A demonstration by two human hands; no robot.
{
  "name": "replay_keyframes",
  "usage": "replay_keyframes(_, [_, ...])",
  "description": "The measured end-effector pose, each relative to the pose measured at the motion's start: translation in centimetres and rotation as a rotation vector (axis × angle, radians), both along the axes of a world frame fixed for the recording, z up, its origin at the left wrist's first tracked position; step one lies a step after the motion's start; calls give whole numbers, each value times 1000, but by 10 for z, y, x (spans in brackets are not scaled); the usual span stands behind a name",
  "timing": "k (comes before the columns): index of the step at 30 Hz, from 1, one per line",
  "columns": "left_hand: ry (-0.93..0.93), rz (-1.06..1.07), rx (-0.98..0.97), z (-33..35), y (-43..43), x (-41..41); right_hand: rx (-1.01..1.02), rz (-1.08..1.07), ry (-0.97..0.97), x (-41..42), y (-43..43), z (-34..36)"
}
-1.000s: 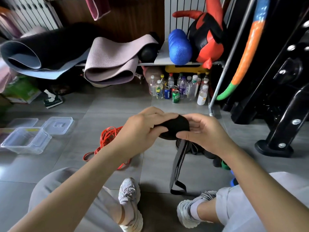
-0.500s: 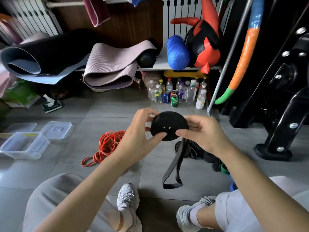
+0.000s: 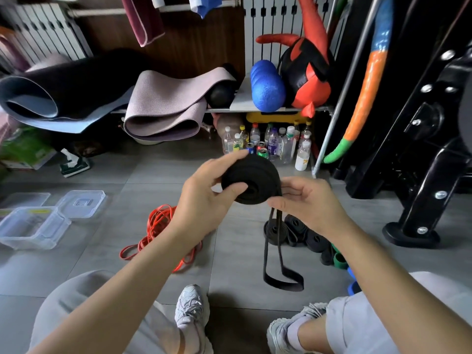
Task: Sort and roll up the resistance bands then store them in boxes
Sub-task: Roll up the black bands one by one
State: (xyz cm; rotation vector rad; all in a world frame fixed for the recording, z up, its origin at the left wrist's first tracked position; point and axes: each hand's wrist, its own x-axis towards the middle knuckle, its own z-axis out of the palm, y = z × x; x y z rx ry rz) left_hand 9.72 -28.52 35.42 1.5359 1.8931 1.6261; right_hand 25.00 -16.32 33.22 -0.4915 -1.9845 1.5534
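A black resistance band (image 3: 251, 181), mostly wound into a thick roll, is held in front of me above the floor. My left hand (image 3: 204, 198) grips the roll with the thumb on its face and fingers over the top. My right hand (image 3: 306, 203) pinches the band at the roll's lower right edge. The band's loose tail (image 3: 278, 274) hangs down in a loop to the tiles. Rolled black bands (image 3: 301, 232) lie on the floor behind my right wrist. A tangle of orange bands (image 3: 158, 226) lies on the floor under my left forearm.
An open clear plastic box (image 3: 33, 227) and its lid (image 3: 81, 203) sit on the floor at the left. Bottles and cans (image 3: 270, 145) stand under a shelf holding mats and a blue roller (image 3: 267, 85). A black machine base (image 3: 413, 233) stands at the right. My knees and shoes fill the bottom.
The roll has been turned further and grown, and the hanging tail is shorter. My left hand's fingers shifted from covering the roll to gripping its top and face.
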Motion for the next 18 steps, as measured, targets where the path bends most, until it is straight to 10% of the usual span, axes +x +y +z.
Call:
replay_keyframes(9, [-644,-42,-24,-8,1,21,-100,-84,156,-7,-9,-5])
replay_keyframes(15, [529,17,-236,1,-6,-8,36,19,-113,-4,9,7])
replay_keyframes(18, [664,-158,-345,15,-3,-9,139,59,-225,-9,10,11])
